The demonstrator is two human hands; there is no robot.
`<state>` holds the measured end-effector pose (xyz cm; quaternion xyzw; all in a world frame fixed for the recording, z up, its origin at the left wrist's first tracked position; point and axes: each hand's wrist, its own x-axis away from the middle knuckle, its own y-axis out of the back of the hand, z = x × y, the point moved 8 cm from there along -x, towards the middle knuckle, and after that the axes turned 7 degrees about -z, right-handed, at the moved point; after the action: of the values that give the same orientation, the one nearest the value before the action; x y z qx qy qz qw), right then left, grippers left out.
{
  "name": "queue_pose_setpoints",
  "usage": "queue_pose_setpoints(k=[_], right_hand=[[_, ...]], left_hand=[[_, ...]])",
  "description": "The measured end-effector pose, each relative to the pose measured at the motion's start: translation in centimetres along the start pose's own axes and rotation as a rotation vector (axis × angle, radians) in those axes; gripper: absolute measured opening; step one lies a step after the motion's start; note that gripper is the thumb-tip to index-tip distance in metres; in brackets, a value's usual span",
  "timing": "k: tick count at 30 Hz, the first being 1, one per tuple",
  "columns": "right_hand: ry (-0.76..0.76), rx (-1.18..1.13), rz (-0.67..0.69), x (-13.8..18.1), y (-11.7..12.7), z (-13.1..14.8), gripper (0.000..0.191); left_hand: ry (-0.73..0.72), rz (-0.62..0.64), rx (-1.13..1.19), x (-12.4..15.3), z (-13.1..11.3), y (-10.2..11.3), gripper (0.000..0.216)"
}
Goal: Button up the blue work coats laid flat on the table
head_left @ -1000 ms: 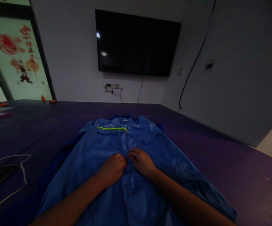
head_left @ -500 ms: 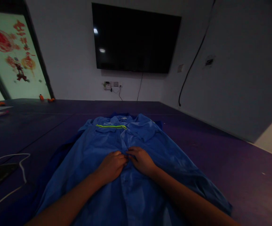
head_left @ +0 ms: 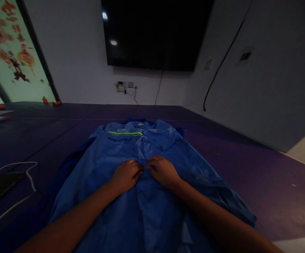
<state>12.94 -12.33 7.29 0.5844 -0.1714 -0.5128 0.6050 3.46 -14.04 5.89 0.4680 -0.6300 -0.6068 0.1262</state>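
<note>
A blue work shirt [head_left: 115,154] lies spread out, front side up, its collar at the far end. White letters and a yellow-green stripe mark its chest above a pocket flap. My left hand [head_left: 128,175] is closed at the button placket [head_left: 141,186], fingers curled on the cloth from the left. Opposite it, my right hand [head_left: 164,171] bends its fingers onto the placket's right side, thumb close to the fingertips. A small gap separates the two hands. What exactly the fingertips pinch is too dark to make out.
Darker blue cloth [head_left: 72,163] shows beneath the shirt's left side. On the purple surface [head_left: 237,165] at left lie a dark flat device [head_left: 3,188] and a white cable [head_left: 32,179]. A television [head_left: 155,35] hangs on the far wall, above sockets [head_left: 130,84].
My hands have drawn slightly apart at the placket, the right one shifting a little rightward. The camera has tipped down, so the television sits higher in view. The shirt stays spread out.
</note>
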Motion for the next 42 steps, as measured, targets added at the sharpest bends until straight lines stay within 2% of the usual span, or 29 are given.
queue_pose_setpoints(k=[4, 8, 11, 17, 20, 25, 32, 36, 39, 42], right_hand=[[-0.039, 0.067, 0.034, 0.3, 0.6, 0.5, 0.025], [0.111, 0.039, 0.194, 1.1, -1.2, 2.1, 0.040], [0.166, 0.001, 0.244, 1.6, -2.6, 2.5, 0.041], [0.119, 0.014, 0.211, 2.1, -3.1, 2.2, 0.034], [0.105, -0.021, 0.229, 2.3, -2.9, 2.2, 0.034], [0.120, -0.075, 0.207, 2.3, -2.1, 2.3, 0.036], [0.073, -0.129, 0.124, 3.2, -1.1, 2.5, 0.044], [0.061, -0.194, 0.151, 3.9, -1.1, 3.0, 0.051], [0.032, -0.202, 0.187, 4.2, -1.1, 2.9, 0.047], [0.011, -0.239, 0.201, 4.0, -0.8, 2.6, 0.034]], left_hand=[[0.064, -0.082, 0.033, 0.0, 0.6, 0.6, 0.021], [0.218, -0.161, -0.001, 0.2, 1.9, 1.2, 0.025], [0.295, -0.199, 0.004, 0.6, 2.5, 1.2, 0.025], [0.260, -0.286, 0.125, 2.0, 2.1, 1.5, 0.019], [0.242, -0.248, 0.176, 2.2, 1.7, 1.5, 0.014], [0.173, -0.111, 0.191, 2.1, 0.2, 1.2, 0.019], [0.195, -0.064, 0.232, 2.6, -0.5, 1.4, 0.011], [0.100, 0.007, 0.328, 2.5, -2.0, 1.4, 0.014], [0.057, 0.032, 0.351, 2.7, -2.7, 1.5, 0.010], [0.044, 0.015, 0.355, 2.9, -2.9, 1.6, 0.023]])
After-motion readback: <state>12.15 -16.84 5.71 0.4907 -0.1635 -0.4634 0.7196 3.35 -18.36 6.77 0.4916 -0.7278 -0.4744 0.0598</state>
